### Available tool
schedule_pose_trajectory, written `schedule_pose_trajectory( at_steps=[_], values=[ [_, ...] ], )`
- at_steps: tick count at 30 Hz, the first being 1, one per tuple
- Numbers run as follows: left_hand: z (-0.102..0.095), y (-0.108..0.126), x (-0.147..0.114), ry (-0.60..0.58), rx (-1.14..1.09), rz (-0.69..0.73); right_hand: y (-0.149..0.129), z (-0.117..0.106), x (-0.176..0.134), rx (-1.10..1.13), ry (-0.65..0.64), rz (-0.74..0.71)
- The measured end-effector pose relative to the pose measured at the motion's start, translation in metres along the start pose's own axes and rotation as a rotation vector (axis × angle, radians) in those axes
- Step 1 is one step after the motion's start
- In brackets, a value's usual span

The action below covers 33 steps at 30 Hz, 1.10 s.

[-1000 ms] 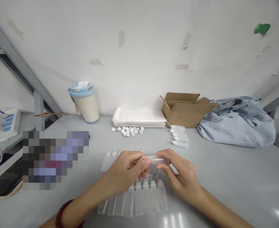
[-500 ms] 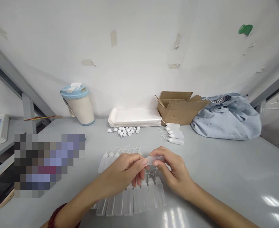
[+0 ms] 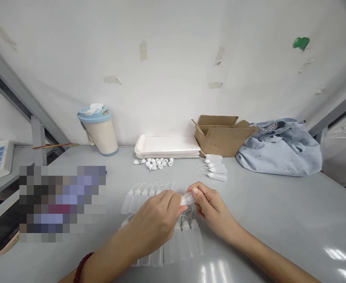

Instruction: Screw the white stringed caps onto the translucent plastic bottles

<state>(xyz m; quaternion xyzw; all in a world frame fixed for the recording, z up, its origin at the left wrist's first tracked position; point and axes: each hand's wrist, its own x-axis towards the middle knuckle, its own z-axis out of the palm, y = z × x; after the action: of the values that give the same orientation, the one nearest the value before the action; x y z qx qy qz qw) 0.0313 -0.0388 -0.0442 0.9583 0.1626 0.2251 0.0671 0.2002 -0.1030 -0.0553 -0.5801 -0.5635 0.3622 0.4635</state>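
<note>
A small translucent plastic squeeze bottle (image 3: 190,198) lies sideways between my two hands above the table. My right hand (image 3: 211,204) is closed around its body, thumb on top. The fingers of my left hand (image 3: 158,214) are closed on its white neck end, which they partly hide. Below and behind my left hand, similar bottles with thin white tails lie in two rows, a near row (image 3: 177,245) and a farther row (image 3: 127,202). My left hand and forearm cover part of both rows.
Loose white caps (image 3: 158,163) lie before a stack of white trays (image 3: 170,145). Several more bottles (image 3: 218,170) lie near an open cardboard box (image 3: 223,139). A grey-blue cloth bag (image 3: 282,151), a lidded cup (image 3: 100,131) and a phone (image 3: 2,232) flank the work area.
My left hand has turned over, its back now facing up, and closed on the bottle's neck end. My right thumb has moved onto the top of the bottle's body.
</note>
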Motion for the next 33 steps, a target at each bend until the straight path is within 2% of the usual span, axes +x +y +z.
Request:
schedule_pose_trajectory(
  at_steps=[2, 6, 9, 13, 18, 20, 22, 27, 33],
  values=[
    [-0.003, 0.001, 0.002, -0.008, -0.106, -0.072, -0.002, -0.001, -0.001, -0.024, 0.031, -0.066],
    [-0.017, 0.004, 0.007, -0.182, -0.568, -0.356, -0.007, -0.005, -0.003, -0.225, 0.087, -0.392],
    [-0.023, 0.005, 0.009, -0.269, -0.843, -0.480, -0.008, -0.007, -0.003, -0.322, 0.099, -0.585],
    [-0.021, 0.005, 0.009, -0.301, -1.099, -0.578, -0.007, -0.008, -0.002, -0.356, 0.099, -0.650],
    [-0.020, 0.000, 0.011, -0.281, -1.287, -0.605, -0.004, -0.008, -0.001, -0.417, 0.082, -0.692],
    [-0.022, 0.000, 0.012, -0.286, -1.273, -0.620, -0.004, -0.008, -0.002, -0.439, 0.076, -0.698],
    [-0.024, 0.002, 0.012, -0.259, -1.154, -0.596, -0.006, -0.008, -0.003, -0.413, 0.052, -0.643],
    [-0.020, 0.005, 0.007, -0.088, -0.570, -0.347, -0.011, -0.007, -0.007, -0.160, -0.018, -0.300],
    [-0.005, -0.003, 0.000, 0.004, -0.213, -0.096, -0.008, -0.007, -0.002, 0.134, -0.097, -0.032]
  ],
)
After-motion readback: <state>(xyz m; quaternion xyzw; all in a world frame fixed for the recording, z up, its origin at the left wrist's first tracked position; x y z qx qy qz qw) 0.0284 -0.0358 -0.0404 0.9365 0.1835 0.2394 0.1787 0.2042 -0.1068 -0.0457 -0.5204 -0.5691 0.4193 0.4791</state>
